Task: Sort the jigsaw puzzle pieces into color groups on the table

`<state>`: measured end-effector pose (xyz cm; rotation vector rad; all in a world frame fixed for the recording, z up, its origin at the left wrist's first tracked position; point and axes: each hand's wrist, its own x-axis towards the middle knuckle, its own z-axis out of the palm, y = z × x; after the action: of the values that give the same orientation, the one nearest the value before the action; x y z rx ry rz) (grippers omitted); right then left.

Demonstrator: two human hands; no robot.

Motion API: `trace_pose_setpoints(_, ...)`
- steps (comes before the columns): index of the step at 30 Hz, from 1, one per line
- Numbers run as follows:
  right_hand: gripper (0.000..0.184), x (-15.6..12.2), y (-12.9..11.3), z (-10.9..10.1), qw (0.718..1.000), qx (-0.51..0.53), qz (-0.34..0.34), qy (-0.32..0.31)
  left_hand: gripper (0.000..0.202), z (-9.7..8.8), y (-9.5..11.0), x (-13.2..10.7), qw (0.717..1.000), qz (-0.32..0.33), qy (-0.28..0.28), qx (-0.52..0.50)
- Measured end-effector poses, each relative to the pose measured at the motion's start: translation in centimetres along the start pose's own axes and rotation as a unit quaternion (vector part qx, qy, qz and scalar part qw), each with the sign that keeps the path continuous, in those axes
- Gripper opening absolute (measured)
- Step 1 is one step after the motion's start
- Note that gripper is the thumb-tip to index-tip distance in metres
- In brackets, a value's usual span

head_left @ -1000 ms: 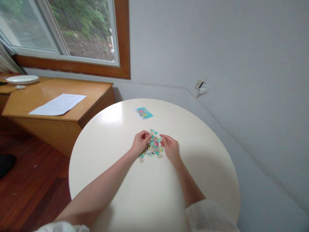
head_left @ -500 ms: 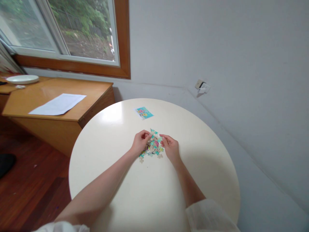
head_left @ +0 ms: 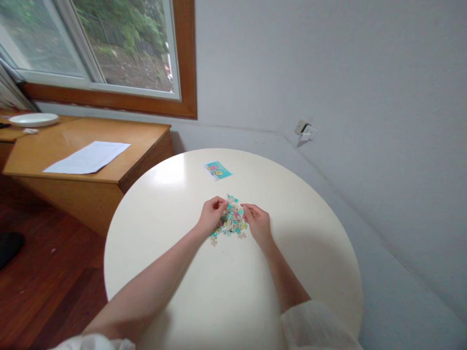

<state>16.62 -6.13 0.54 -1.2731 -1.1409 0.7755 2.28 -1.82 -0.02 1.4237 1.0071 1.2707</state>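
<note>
A loose heap of jigsaw puzzle pieces [head_left: 230, 223], teal, beige and multicoloured, lies on the round white table [head_left: 226, 291]. At the heap's left edge is my left hand [head_left: 212, 214], thumb and index finger pinched on a puzzle piece that the fingers mostly hide. My right hand [head_left: 258, 219] is at the right edge of the heap, its thumb and forefinger pressed together. Whatever its fingertips hold is too small to make out. Beyond the heap lies a small teal picture card [head_left: 218, 170] with pink and yellow figures.
To the left, a wooden desk [head_left: 146, 133] stands close to the table, bearing a sheet of paper [head_left: 87, 157] and a white plate [head_left: 33, 119]. A wall with a socket and plug [head_left: 306, 131] rises behind the table and along its right. A window is at upper left.
The fingers of my right hand have drawn slightly closer together. My left fingertips have shifted a little over the heap. The card and most of the pieces stay where they were.
</note>
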Motion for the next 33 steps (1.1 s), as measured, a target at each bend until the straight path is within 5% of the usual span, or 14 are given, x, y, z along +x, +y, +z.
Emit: trace_pose_setpoints(33,0.036,0.0,0.25,-0.16,1.0,-0.024,-0.013,-0.006,0.018,0.05,0.61,-0.21,1.0,0.003,0.006,-0.012)
